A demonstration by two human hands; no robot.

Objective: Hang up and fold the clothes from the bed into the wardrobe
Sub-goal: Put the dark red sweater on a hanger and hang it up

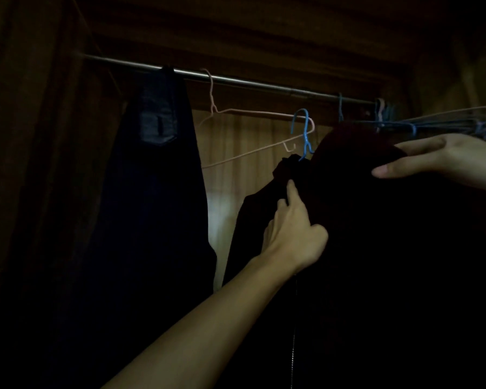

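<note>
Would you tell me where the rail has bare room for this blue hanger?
The longest bare stretch of rail lies between the pink hanger's hook and a lone bluish hook further right. A shorter one lies left of the dark trousers. The right end is crowded with hangers. The left hand and right hand hold the dark garment.

Empty pink wire hanger (264, 113) on metal rail (236, 79); bunch of spare hangers (446, 123) at rail's right end.
</note>
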